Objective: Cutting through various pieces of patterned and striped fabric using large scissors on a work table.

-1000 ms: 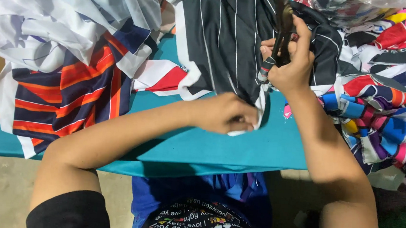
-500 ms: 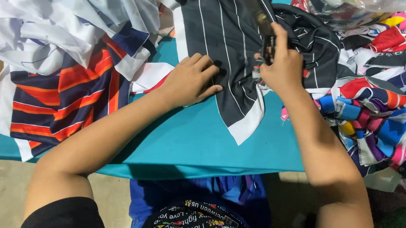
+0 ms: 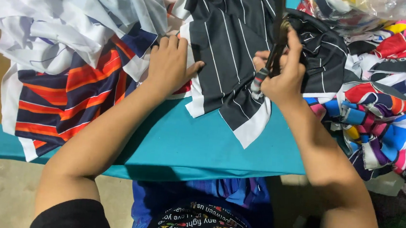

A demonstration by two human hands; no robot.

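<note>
While my right hand (image 3: 281,79) grips the scissors (image 3: 275,52) on the striped black cloth (image 3: 227,44), my left hand (image 3: 168,64) lies flat and open beside it. Under both spreads a teal table (image 3: 186,146), with bare floor (image 3: 2,190) below. My left hand has slid further left since before.

Scissors (image 3: 275,47) blades cut off by top edge — handles hidden in right hand (image 3: 282,76).

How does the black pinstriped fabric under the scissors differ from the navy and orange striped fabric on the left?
The black pinstriped fabric has thin white lines; the navy and orange striped fabric has broad bands. The left hand presses the black one flat; the navy one hangs over the edge of the teal table, untouched. Both have white edging.
</note>
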